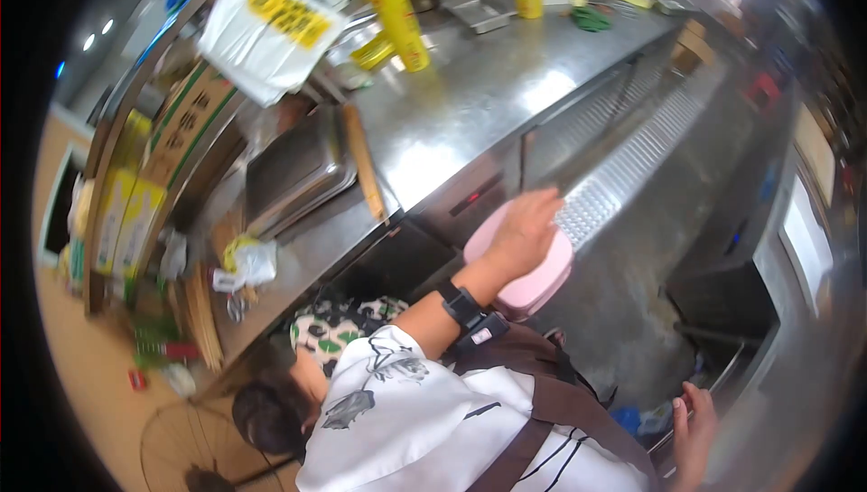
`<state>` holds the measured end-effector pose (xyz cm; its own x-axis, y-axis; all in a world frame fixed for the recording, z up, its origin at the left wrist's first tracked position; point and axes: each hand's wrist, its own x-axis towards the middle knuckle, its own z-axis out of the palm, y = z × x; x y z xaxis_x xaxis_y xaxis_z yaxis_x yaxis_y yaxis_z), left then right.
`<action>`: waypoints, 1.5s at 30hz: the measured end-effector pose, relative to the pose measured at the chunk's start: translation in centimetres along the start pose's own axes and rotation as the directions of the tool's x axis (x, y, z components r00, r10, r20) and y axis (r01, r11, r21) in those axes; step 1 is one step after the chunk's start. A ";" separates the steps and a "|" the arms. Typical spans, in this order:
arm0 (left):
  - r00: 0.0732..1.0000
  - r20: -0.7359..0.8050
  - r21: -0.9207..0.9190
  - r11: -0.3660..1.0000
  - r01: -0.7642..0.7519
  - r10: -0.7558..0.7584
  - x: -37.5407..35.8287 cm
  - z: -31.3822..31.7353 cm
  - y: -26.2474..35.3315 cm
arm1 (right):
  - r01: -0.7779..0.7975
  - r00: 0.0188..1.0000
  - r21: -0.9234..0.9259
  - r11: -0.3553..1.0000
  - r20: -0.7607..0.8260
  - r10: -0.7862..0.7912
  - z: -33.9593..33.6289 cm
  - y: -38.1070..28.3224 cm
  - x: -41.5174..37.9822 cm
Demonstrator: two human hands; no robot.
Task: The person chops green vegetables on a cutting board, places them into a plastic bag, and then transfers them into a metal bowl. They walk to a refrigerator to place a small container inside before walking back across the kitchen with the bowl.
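My left hand [526, 232] is stretched over a pink rounded plastic piece [533, 289], which looks like a box or a stool top. Its fingers are extended and slightly blurred, reaching past the pink edge, and the hand overlaps the piece in this view. Around that wrist runs a black strap [462, 304] with a small device. Low at the right, my right hand [694, 429] hangs with fingers apart and nothing in it, near dark metal equipment [722, 302].
A steel counter [470, 85] carries yellow tubes [390, 9], a white bag [266, 31], metal trays [302, 167] and a wooden stick [363, 162]. Below is a perforated metal shelf [623, 167]. Another person's dark-haired head [269, 415] is close at lower left. Shelves with boxes [185, 121] stand left.
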<state>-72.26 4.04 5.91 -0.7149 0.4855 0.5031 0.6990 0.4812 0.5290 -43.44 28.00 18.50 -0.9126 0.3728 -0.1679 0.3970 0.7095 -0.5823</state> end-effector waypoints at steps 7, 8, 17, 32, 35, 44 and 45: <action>0.894 0.197 0.190 0.910 0.368 -0.403 -7.0 -6.5 1.4 | 0.362 0.920 -0.012 0.932 0.163 -0.356 0.0 2.6 10.0; 0.847 0.229 0.209 0.874 0.439 -0.481 -8.3 -6.8 2.7 | 0.396 0.903 -0.030 0.918 0.193 -0.383 -0.2 2.3 11.3; 0.496 0.185 0.272 0.530 0.803 -0.848 -14.3 -5.3 7.1 | 0.412 0.850 -0.051 0.910 0.382 -0.363 -0.7 4.8 17.6; 0.556 0.308 0.054 0.598 0.800 -0.772 -12.3 0.0 4.5 | 0.402 0.847 -0.208 0.892 0.453 -0.276 -1.3 10.4 20.3; 0.501 0.357 0.076 0.559 0.826 -0.788 -12.8 -0.1 3.6 | 0.360 0.840 -0.194 0.912 0.493 -0.227 -0.1 9.5 21.2; 0.608 0.472 0.068 0.714 0.697 -0.639 -8.3 -0.5 -5.5 | 0.267 0.861 -0.162 0.950 0.483 -0.160 4.1 6.3 21.3; 0.722 0.420 0.096 0.818 0.567 -0.550 -6.9 0.0 -6.9 | 0.222 0.874 -0.164 0.961 0.471 -0.122 4.4 6.5 21.4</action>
<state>-72.19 -2.61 -1.25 -0.8942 0.3926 -0.2150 0.1676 0.7391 0.6524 -60.81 37.91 7.60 -0.8917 -0.0424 -0.4506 0.1947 0.8628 -0.4665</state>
